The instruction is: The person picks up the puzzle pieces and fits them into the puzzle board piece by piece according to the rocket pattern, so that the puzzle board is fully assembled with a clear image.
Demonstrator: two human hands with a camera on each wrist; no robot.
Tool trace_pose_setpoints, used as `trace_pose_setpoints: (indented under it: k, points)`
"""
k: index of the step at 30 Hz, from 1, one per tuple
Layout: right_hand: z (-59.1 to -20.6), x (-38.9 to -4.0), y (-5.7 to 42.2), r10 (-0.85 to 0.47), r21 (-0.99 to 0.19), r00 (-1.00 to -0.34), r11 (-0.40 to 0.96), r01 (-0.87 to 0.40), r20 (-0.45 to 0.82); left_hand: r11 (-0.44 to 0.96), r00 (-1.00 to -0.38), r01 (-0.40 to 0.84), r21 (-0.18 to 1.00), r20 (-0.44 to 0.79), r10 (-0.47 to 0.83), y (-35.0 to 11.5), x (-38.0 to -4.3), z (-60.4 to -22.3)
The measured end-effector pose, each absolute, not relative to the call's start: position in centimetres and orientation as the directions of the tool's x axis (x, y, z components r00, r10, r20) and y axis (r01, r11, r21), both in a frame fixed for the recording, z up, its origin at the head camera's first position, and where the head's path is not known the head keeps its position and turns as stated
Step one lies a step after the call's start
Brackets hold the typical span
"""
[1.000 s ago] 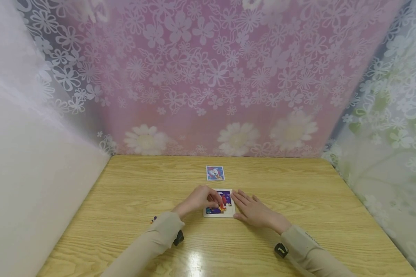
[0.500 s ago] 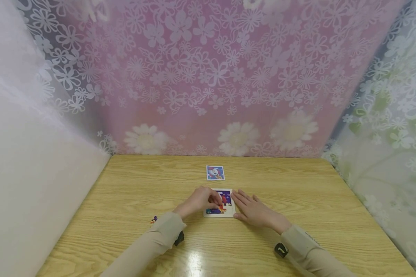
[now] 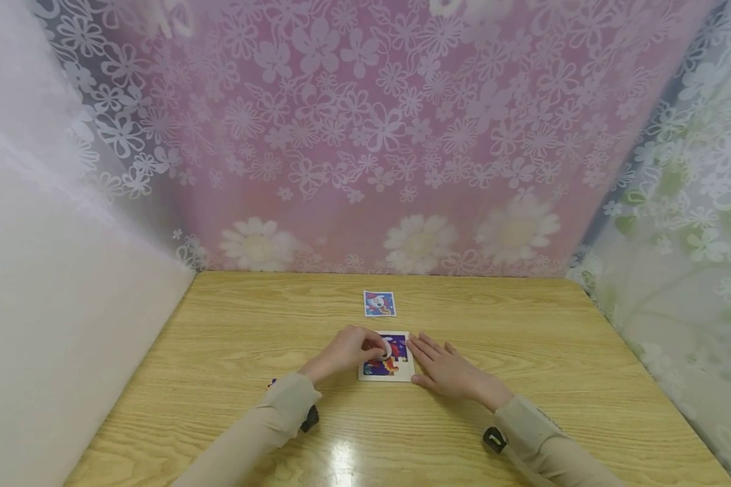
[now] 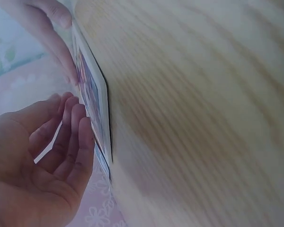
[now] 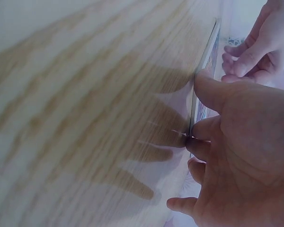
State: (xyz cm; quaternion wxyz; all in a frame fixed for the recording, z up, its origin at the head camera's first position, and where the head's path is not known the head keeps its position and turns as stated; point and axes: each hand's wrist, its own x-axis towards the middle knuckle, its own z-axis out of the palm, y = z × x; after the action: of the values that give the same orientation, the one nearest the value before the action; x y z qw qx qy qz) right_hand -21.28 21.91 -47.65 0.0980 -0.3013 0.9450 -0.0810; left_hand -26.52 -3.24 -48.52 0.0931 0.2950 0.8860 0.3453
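A small jigsaw puzzle (image 3: 393, 373) in a white-rimmed tray lies on the table, its picture purple with red and orange parts. Bare white backing shows at its lower right. Over the puzzle's left part bends my left hand (image 3: 348, 349), fingers loosely curved and thumb near the fingertips. In the left wrist view, no piece shows between those fingers (image 4: 75, 137), which are right at the picture's surface. My right hand (image 3: 451, 370) rests along the tray's right rim with fingers extended, its thumb (image 5: 208, 90) at the near corner. A loose puzzle piece (image 3: 271, 383) is partly hidden by my left sleeve.
Beyond the puzzle lies a square picture card (image 3: 380, 304) with a white character on blue. The wooden table (image 3: 493, 318) meets a pink flowered curtain (image 3: 365, 169) at the back, a pale wall at left and a flowered curtain at right.
My left hand has shifted slightly up and away from the orange part of the puzzle, uncovering more of it. My left sleeve now covers more of the loose piece. My right hand stays put.
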Motion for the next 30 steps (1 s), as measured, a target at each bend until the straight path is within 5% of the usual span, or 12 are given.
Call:
trace_pose_setpoints:
  k: [30]
  points:
    - [-48.8,-21.7,22.3,-0.602,-0.235,-0.792,0.788,-0.569,-0.101,0.532,-0.888,0.342,0.775,0.081,0.452,-16.7,-24.5,-47.4]
